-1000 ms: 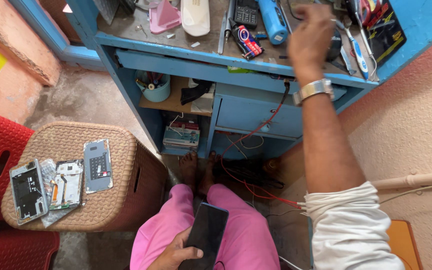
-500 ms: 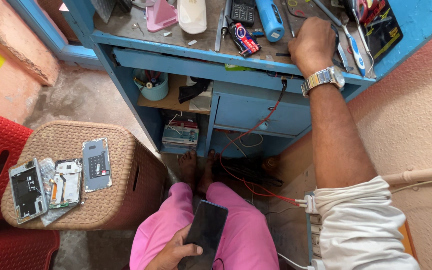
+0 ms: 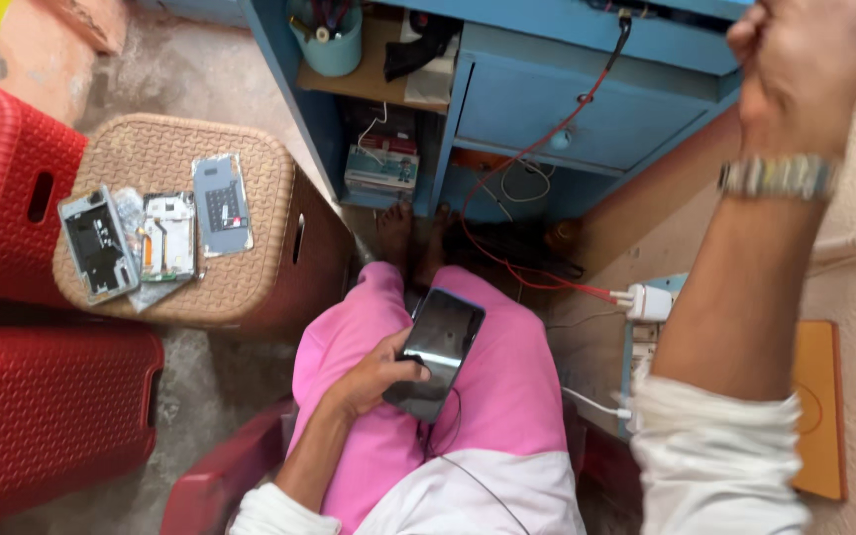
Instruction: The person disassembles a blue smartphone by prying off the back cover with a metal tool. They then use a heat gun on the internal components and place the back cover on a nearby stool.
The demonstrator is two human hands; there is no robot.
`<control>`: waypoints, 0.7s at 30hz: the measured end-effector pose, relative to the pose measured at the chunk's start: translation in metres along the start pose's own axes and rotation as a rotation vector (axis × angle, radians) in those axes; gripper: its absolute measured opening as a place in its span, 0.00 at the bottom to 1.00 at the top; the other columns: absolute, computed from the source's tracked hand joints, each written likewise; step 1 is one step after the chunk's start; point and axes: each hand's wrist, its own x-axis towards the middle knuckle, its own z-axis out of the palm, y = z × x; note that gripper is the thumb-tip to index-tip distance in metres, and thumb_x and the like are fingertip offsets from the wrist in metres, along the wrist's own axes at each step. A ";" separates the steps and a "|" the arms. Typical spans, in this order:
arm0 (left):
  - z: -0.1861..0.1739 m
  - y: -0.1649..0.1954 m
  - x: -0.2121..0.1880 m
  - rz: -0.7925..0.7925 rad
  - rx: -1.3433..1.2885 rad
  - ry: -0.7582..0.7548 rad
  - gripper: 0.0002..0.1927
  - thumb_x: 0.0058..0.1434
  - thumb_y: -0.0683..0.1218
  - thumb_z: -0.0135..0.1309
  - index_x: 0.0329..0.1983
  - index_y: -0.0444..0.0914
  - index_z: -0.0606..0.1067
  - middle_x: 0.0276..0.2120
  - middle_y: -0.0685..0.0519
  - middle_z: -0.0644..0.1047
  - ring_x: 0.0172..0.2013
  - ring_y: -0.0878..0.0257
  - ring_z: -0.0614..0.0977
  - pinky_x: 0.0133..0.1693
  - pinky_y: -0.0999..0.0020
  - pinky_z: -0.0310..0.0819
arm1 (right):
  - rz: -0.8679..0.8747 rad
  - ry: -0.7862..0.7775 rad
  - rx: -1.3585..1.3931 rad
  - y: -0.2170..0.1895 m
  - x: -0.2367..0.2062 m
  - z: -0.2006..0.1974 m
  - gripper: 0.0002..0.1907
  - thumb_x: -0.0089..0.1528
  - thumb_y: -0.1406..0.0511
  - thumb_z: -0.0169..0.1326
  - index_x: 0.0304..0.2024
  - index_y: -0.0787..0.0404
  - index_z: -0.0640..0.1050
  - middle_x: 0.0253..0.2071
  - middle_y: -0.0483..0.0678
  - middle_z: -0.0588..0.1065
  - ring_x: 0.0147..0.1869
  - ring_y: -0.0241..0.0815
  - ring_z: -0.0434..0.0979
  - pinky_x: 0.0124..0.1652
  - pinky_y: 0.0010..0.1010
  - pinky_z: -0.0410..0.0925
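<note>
My left hand (image 3: 374, 374) rests on my lap over pink trousers and grips a black smartphone (image 3: 436, 349) with its dark screen up. A thin black cable runs from under the phone down my front. My right hand (image 3: 802, 69) is raised at the upper right, fingers curled into a fist near the blue desk edge; a metal wristwatch (image 3: 780, 176) sits on the wrist. I cannot see anything held in that fist.
A brown woven stool (image 3: 250, 258) at left carries three phone parts (image 3: 156, 230). Red plastic stools (image 3: 47, 406) stand beside it. The blue desk (image 3: 587, 99) has a drawer, a shelf with a cup of tools (image 3: 327, 35), and red wires leading to a white charger (image 3: 646, 302).
My view has tilted down, so the desk top left the frame. My right hand pulled back from the desk top toward me, curled shut. The left hand still holds the phone.
</note>
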 end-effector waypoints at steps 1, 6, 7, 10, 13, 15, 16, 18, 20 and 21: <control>0.001 0.001 0.000 0.010 0.002 -0.017 0.32 0.50 0.38 0.56 0.62 0.35 0.70 0.42 0.55 0.78 0.41 0.68 0.79 0.44 0.73 0.76 | 0.082 0.021 0.163 -0.012 -0.023 -0.010 0.10 0.67 0.69 0.54 0.49 0.67 0.79 0.33 0.50 0.73 0.32 0.40 0.72 0.34 0.25 0.69; 0.007 0.002 -0.004 0.044 0.061 -0.043 0.32 0.50 0.37 0.56 0.63 0.34 0.70 0.42 0.54 0.78 0.41 0.67 0.80 0.45 0.73 0.76 | 0.591 -0.247 0.884 -0.035 -0.145 -0.033 0.11 0.69 0.71 0.48 0.53 0.69 0.76 0.34 0.44 0.70 0.31 0.31 0.68 0.30 0.17 0.66; 0.008 0.002 -0.006 0.050 0.061 -0.049 0.33 0.50 0.37 0.56 0.63 0.34 0.70 0.42 0.54 0.78 0.41 0.67 0.79 0.44 0.72 0.76 | 0.690 -0.306 1.014 -0.031 -0.165 -0.031 0.12 0.67 0.71 0.48 0.52 0.68 0.75 0.35 0.44 0.69 0.32 0.29 0.67 0.30 0.15 0.65; 0.010 0.001 -0.012 0.051 0.090 -0.050 0.34 0.49 0.37 0.55 0.64 0.34 0.70 0.42 0.54 0.78 0.40 0.67 0.80 0.44 0.72 0.76 | 0.797 -0.276 0.985 -0.016 -0.237 -0.033 0.05 0.67 0.72 0.49 0.46 0.65 0.73 0.34 0.44 0.68 0.31 0.29 0.65 0.27 0.15 0.63; 0.012 0.000 -0.018 0.027 0.230 -0.053 0.34 0.48 0.38 0.55 0.63 0.36 0.71 0.40 0.54 0.79 0.40 0.67 0.80 0.44 0.72 0.76 | 0.846 -0.325 0.766 0.002 -0.295 -0.038 0.03 0.66 0.73 0.50 0.41 0.64 0.74 0.33 0.43 0.71 0.30 0.30 0.69 0.27 0.19 0.66; 0.016 -0.005 -0.022 0.013 0.351 -0.085 0.33 0.48 0.39 0.56 0.62 0.35 0.73 0.40 0.54 0.79 0.40 0.66 0.80 0.44 0.73 0.75 | 0.727 -0.383 0.529 0.017 -0.326 -0.039 0.04 0.66 0.71 0.52 0.42 0.65 0.77 0.30 0.44 0.73 0.29 0.32 0.71 0.29 0.22 0.70; 0.018 -0.008 -0.022 0.011 0.415 -0.115 0.32 0.48 0.39 0.56 0.61 0.34 0.74 0.40 0.54 0.80 0.40 0.65 0.80 0.44 0.73 0.75 | 0.664 -0.409 0.411 0.024 -0.339 -0.039 0.05 0.66 0.70 0.53 0.43 0.66 0.78 0.29 0.45 0.74 0.29 0.32 0.73 0.30 0.23 0.73; 0.021 -0.011 -0.018 -0.010 0.581 -0.176 0.32 0.47 0.39 0.57 0.60 0.33 0.75 0.39 0.53 0.80 0.39 0.64 0.80 0.43 0.72 0.74 | 0.528 -0.412 0.254 0.038 -0.360 -0.044 0.07 0.66 0.69 0.55 0.44 0.66 0.79 0.30 0.46 0.76 0.31 0.32 0.76 0.33 0.23 0.73; 0.025 -0.015 -0.014 -0.060 0.777 -0.239 0.34 0.45 0.40 0.58 0.60 0.34 0.76 0.38 0.52 0.81 0.38 0.63 0.80 0.41 0.70 0.74 | 0.455 -0.396 0.154 0.050 -0.381 -0.050 0.08 0.67 0.67 0.56 0.45 0.67 0.80 0.31 0.47 0.78 0.32 0.32 0.77 0.35 0.23 0.74; 0.027 -0.015 -0.012 -0.034 0.822 -0.245 0.35 0.44 0.40 0.58 0.61 0.35 0.75 0.39 0.51 0.81 0.40 0.62 0.80 0.43 0.69 0.75 | 0.445 -0.381 0.131 0.056 -0.390 -0.053 0.09 0.67 0.67 0.55 0.45 0.67 0.80 0.32 0.47 0.78 0.33 0.32 0.78 0.35 0.23 0.74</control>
